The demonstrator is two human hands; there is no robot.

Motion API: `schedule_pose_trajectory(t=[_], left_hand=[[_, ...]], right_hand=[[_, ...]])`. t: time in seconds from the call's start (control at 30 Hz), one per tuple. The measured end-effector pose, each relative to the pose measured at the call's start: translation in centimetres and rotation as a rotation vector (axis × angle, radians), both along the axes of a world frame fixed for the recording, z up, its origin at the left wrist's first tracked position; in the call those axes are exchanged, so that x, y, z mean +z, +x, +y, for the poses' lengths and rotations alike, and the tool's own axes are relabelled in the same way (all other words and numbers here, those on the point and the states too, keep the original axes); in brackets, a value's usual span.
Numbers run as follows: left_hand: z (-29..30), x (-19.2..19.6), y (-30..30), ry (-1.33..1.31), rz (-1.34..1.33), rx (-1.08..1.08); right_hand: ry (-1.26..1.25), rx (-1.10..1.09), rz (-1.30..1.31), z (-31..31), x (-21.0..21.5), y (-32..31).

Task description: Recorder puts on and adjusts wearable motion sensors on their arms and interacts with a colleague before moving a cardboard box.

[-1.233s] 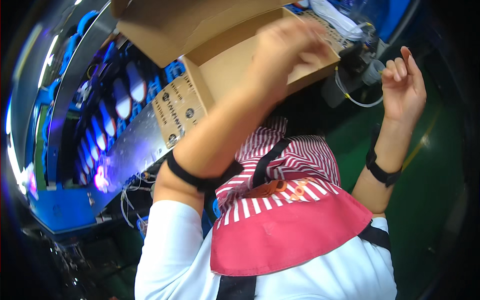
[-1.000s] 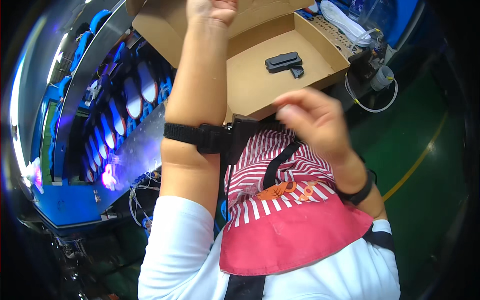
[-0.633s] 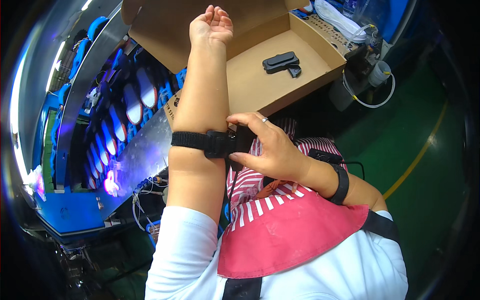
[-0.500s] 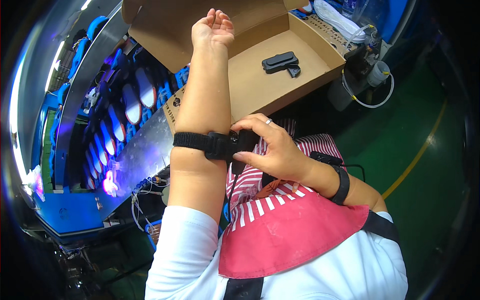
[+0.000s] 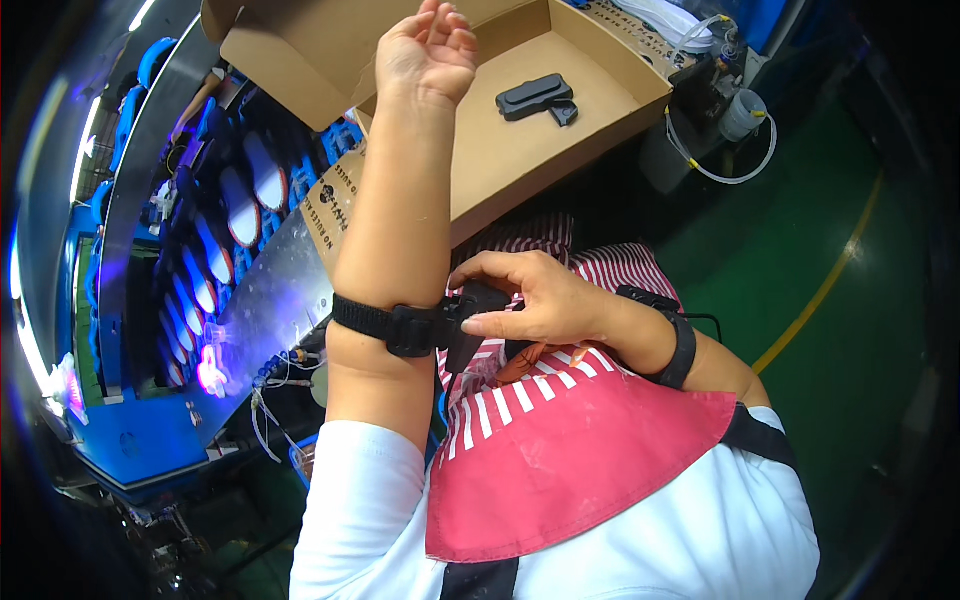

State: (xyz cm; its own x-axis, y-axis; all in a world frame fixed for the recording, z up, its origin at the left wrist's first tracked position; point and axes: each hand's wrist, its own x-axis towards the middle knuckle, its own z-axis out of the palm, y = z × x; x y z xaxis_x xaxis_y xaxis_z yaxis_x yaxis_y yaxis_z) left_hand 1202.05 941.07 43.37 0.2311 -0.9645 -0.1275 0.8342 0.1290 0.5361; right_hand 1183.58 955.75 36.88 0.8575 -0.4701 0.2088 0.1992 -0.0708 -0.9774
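Note:
My left forearm stretches away from me, palm up. My left hand holds nothing, its fingers loosely curled and partly cut off by the top edge. A black strap with a buckle goes round this arm just below the elbow. On the strap's right side sits a small black device. My right hand grips the device between thumb and fingers; its far side is hidden. Around my right wrist is a black band, with a small black box and cable beside it.
An open cardboard box holds a flat black case-like object. White shoe soles line a blue-lit machine at left, where a person's arm seems to show. A plastic cup with tubing stands beyond the box.
The view has shifted, so the box sits higher and further left. My right hand keeps its grip on the black device, which is now tilted differently. A person's arm appears at the machine.

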Motion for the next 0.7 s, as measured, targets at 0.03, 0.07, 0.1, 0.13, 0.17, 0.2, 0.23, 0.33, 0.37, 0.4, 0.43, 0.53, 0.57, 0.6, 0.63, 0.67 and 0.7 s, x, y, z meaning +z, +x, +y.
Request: schedule_pose_trajectory(t=[0.03,0.07,0.1,0.13,0.17,0.2,0.23,0.33,0.37,0.4,0.43,0.53,0.57,0.6,0.63,0.67,0.7], left_hand=[[0.0,-0.3,-0.6,0.009,-0.004,0.002],[0.1,-0.7,-1.2,0.019,-0.009,0.004],[0.2,-0.9,-1.6,0.048,0.026,0.025],[0.4,-1.5,-1.8,0.04,0.057,-0.003],[0.5,-2.2,-1.9,0.031,0.088,-0.031],[0.6,-2.9,-1.9,0.021,0.119,-0.059],[0.6,-4.0,-1.7,0.02,0.131,-0.064],[1.1,-6.8,0.5,-0.014,0.277,-0.155],[1.5,-7.3,1.2,-0.012,0.285,-0.09],[1.8,-7.7,2.1,-0.005,0.274,-0.032],[2.4,-7.2,1.4,0.016,0.334,0.004],[4.0,-6.8,0.4,0.04,0.409,0.002],[4.4,-6.9,0.3,0.042,0.419,-0.013],[4.7,-7.4,-0.1,0.029,0.391,-0.046],[5.2,-8.2,-0.8,0.017,0.371,-0.071],[5.6,-9.1,-1.5,0.004,0.351,-0.096],[5.7,-10.3,-2.0,0.004,0.361,-0.177]], right_hand=[[0.046,0.007,0.005,0.1,-0.3,-0.1],[-0.025,-0.01,0.015,0.1,-0.3,-0.3],[-0.097,-0.026,0.025,0.0,0.1,-0.6],[-0.171,-0.042,0.035,-0.1,0.3,-0.9],[-0.314,-0.085,-0.019,-0.1,-0.4,-1.0],[-0.326,-0.05,-0.011,0.0,-0.5,-1.2],[-0.336,-0.02,-0.002,0.1,-0.7,-1.5],[-0.347,0.03,-0.013,0.5,-1.7,-2.3],[-0.328,0.042,-0.012,0.7,-1.9,-2.5],[-0.309,0.055,-0.011,0.9,-2.1,-2.6],[-0.344,0.041,-0.041,0.8,-2.3,-2.7],[-0.321,0.083,-0.005,0.8,-2.2,-3.1],[-0.334,0.095,-0.012,0.8,-2.4,-3.1],[-0.346,0.106,-0.018,0.9,-2.5,-3.1],[-0.355,0.127,-0.018,1.1,-2.8,-3.2],[-0.326,0.162,0.029,1.3,-2.6,-3.4],[-0.296,0.198,0.076,1.3,-2.0,-3.6]])
